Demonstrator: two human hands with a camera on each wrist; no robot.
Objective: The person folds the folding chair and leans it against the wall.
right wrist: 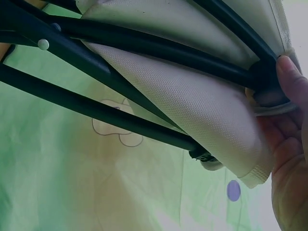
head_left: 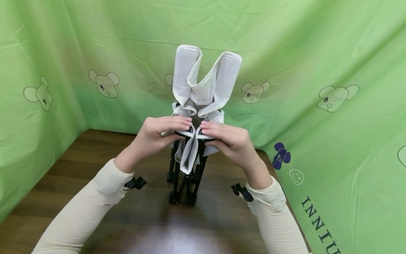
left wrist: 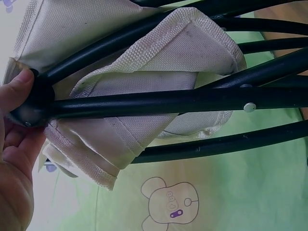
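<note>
A small folding chair (head_left: pixel 203 93) with white fabric and a black tube frame stands upright, mostly folded, its backrest bent into a deep fold. My left hand (head_left: pixel 160 129) pinches the front left seat corner, thumb below and fingers on top. The front right corner is held the same way by my right hand (head_left: pixel 231 138). Between them the seat fabric (head_left: pixel 189 158) sags in a narrow fold. In the left wrist view, the thumb presses a black corner joint (left wrist: pixel 34 103) where tubes meet. A matching corner joint (right wrist: pixel 267 89) sits under the thumb in the right wrist view.
The chair's black feet (head_left: pixel 173 198) rest close together on a brown wood-grain table (head_left: pixel 104 158). Green cloth (head_left: pixel 133 42) printed with bear heads hangs behind and along both sides. Black straps (head_left: pixel 135 183) are on both wrists, over pale sleeves.
</note>
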